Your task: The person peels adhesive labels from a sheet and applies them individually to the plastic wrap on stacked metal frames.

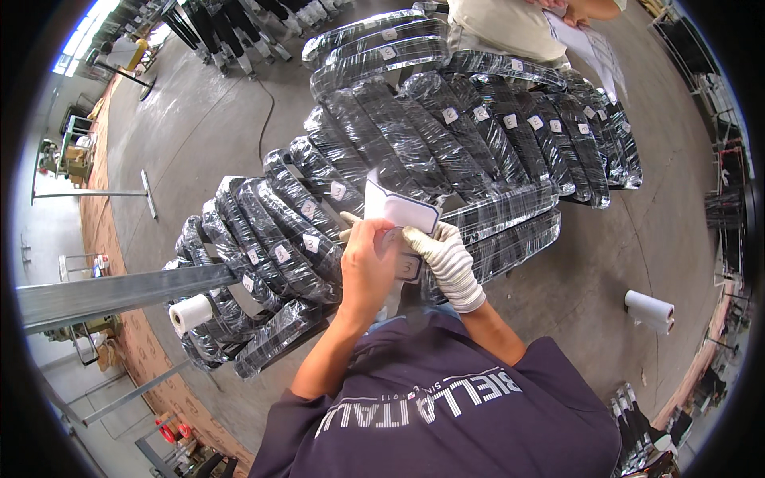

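Observation:
Both hands meet in front of my chest on a folded white sheet of stickers (401, 213) with dark blue borders. My left hand (369, 267), bare, is closed at the sheet's left side, its fingertips pinching near the lower fold. On the other side my right hand (449, 261) wears a white knitted glove and grips the sheet between thumb and fingers. Below the fingers a square label (408, 268) with a handwritten mark hangs down. Beneath the hands lie long bundles (430, 139) wrapped in shiny black film, several with small white labels (511, 121).
Another person (510, 28) stands at the far side, holding white sheets (586, 48). A metal beam (127, 295) juts in from the left, near a white roll (191, 314). More white rolls (649, 309) lie on the floor at right. A dark cable (269, 111) crosses the floor.

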Available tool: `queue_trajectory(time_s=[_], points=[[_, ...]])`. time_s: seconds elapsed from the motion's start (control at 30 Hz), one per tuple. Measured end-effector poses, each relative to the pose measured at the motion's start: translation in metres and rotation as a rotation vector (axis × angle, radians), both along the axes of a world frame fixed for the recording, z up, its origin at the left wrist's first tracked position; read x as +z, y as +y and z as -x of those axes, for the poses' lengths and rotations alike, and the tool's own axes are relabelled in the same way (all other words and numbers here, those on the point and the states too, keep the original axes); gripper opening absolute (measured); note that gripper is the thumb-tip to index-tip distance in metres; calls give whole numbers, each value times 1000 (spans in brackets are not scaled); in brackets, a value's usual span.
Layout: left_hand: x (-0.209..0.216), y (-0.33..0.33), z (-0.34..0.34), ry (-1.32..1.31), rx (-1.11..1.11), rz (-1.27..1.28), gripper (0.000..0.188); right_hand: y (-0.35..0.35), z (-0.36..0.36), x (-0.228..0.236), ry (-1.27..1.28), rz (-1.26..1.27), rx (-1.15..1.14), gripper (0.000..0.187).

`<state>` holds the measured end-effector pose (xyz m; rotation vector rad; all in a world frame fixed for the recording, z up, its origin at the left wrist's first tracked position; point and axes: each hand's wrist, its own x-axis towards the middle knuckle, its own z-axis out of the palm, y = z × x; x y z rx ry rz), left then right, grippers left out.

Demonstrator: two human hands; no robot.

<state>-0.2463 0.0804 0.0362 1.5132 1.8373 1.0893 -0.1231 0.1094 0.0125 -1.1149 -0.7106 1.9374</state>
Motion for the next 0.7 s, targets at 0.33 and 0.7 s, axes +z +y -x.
queue_trajectory(time_s=[0.33,0.7], points=[[5,0,-2,116,64,-47,16,-6,12,15,-431,-204,62,21],[-6,-3,8,-139,54,-49,7,4,13,5,-41,-74,13,16]])
